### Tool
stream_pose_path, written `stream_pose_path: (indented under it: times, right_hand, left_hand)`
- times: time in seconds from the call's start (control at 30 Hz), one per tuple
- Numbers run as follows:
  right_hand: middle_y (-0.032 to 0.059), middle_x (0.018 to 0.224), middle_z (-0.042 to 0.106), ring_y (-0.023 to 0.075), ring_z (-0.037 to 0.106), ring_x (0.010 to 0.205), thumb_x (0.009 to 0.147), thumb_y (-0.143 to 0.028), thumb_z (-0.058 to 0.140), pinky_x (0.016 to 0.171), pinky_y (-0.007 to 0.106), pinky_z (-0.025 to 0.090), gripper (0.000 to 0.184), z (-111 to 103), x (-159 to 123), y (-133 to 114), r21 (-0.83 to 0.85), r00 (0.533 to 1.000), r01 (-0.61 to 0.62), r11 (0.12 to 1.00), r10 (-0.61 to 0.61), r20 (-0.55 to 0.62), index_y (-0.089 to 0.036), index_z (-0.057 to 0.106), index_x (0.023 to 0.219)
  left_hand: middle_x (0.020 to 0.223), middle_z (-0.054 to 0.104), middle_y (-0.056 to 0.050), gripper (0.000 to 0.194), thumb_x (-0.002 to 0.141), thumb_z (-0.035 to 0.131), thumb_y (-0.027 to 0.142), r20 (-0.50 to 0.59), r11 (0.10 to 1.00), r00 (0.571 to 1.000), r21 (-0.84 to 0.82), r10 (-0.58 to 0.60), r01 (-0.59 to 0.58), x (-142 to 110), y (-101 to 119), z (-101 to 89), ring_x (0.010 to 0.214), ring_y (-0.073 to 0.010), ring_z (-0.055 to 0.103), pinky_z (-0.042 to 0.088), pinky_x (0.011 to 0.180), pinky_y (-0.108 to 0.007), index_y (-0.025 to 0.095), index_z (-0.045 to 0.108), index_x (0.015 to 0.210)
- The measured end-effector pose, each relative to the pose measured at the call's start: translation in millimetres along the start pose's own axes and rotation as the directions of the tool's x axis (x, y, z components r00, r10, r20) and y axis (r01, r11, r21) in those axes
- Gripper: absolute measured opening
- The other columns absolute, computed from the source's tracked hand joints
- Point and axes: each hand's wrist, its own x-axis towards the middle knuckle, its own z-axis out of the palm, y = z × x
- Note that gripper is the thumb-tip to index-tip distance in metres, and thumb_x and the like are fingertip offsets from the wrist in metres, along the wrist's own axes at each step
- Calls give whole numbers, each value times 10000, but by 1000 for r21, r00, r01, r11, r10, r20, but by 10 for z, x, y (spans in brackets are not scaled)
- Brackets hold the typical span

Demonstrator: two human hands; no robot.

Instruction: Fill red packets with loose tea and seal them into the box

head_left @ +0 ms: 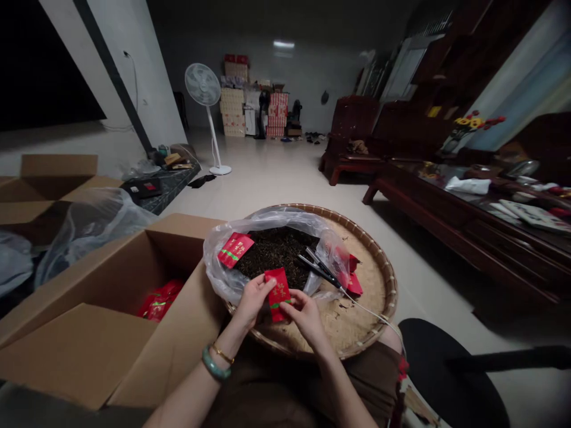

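Note:
Between my two hands is a small red packet (277, 290) with gold characters and a green band. My left hand (255, 300) pinches its upper left side, and my right hand (306, 312) grips its lower right edge. Just beyond lies a clear plastic bag (216, 273) full of dark loose tea leaves (276, 246). Another red packet (235, 248) rests on the bag's left side. A black hand-held sealer with silver plates, like a hair straightener (322, 270), lies at the right of the leaves, its white cord trailing right. More red packets (353, 284) sit beside it, partly behind plastic.
The bag stands on a round woven bamboo tray (372, 267) over my lap. An open cardboard box (187, 321) with red packets (161, 300) inside is at the left. A round black base (441, 368) stands at lower right, and a white fan (213, 128) farther back.

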Motion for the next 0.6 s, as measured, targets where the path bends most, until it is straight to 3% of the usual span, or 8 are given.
stream_pose_path:
  times: [0.13,0.4,0.47,0.5,0.53,0.57,0.6]
  right_hand:
    - [-23,557,626,126,542,440,509,-484,805,440,255,467,480,-18,-128,4,71,998,-7,997,12,-69,-167,630,823]
    - [9,557,644,148,569,438,487,-542,806,455,289,493,475,38,-248,-29,57,992,-22,998,29,-124,-168,608,702]
    - [19,578,655,170,603,479,496,-557,797,477,301,507,491,33,-243,-13,73,993,-37,997,45,-113,-171,623,744]
    - [26,593,663,179,617,498,506,-570,787,489,306,514,502,24,-238,-2,86,992,-41,995,51,-115,-173,628,769]
    - [32,608,669,185,628,513,521,-584,774,497,310,518,509,15,-231,10,97,991,-42,994,53,-121,-176,631,790]
    - [37,621,674,189,635,522,538,-595,760,500,313,521,511,6,-222,22,104,991,-39,994,52,-125,-178,633,805]
    - [40,630,676,190,638,527,553,-603,748,500,313,522,511,0,-212,34,107,991,-35,994,49,-127,-179,634,815]
  left_hand:
    - [677,714,-46,421,557,806,419,97,996,992,-20,-79,81,-116,45,27,630,-170,653,504,633,-263,102,676,803]
    - [742,734,-64,394,515,846,334,144,999,989,-25,-40,44,-220,-39,9,658,-175,667,519,633,-259,92,678,775]
    - [737,731,-67,412,523,843,351,43,991,999,-132,-14,19,-213,22,-98,634,-175,665,526,616,-267,95,666,793]
    - [751,730,-63,431,548,828,380,-55,976,998,-214,22,-33,-202,79,-178,627,-174,666,532,618,-277,107,656,833]
    - [786,731,-51,453,573,812,410,-223,937,969,-304,108,-175,-184,146,-269,649,-168,673,536,639,-272,133,641,889]
    - [880,730,-49,484,614,783,443,-394,867,891,-337,224,-367,-157,213,-364,720,-167,684,537,688,-266,166,616,973]
    - [1004,712,-65,504,667,739,478,-494,803,808,-311,321,-509,-120,270,-456,817,-171,686,531,752,-269,191,582,1051]
